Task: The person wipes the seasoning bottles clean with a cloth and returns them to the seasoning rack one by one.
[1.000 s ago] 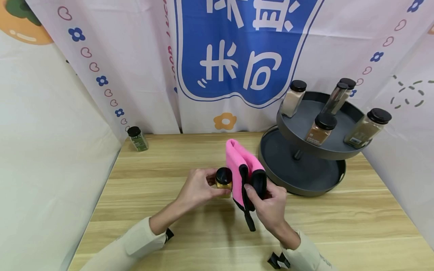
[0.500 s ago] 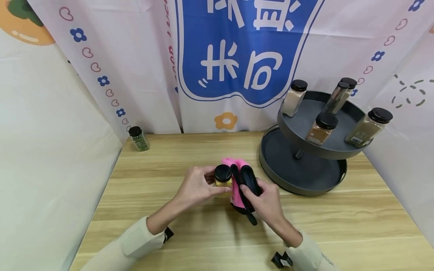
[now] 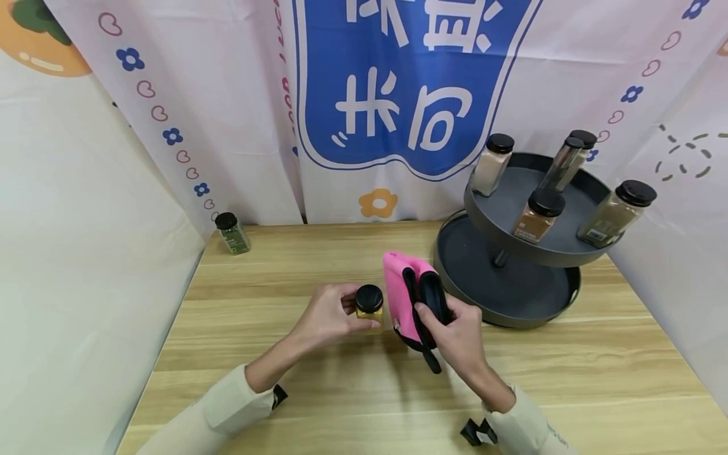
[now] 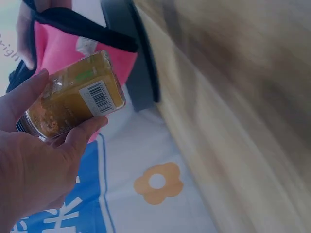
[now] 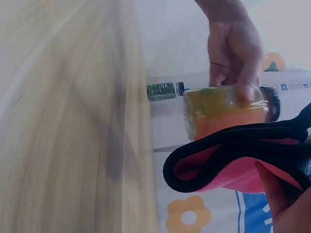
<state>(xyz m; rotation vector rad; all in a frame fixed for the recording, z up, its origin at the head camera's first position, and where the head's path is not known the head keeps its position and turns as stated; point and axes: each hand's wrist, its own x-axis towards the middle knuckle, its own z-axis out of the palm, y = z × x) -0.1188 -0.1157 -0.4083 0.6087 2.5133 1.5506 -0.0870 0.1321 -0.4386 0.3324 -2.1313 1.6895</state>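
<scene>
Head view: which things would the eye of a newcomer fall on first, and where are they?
Probably the bright pink fabric item, held in the right hand above the table. Close beside it, the left hand holds a small black-lidded jar. Behind is a large blue emblem, and at the picture's right stands a dark two-tier tray with jars on its upper tier.

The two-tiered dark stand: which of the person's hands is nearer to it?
Right: the right hand, gripping the pink cloth, is close to the stand's near-left edge. The left hand, holding the yellow jar, is farther left.
</scene>
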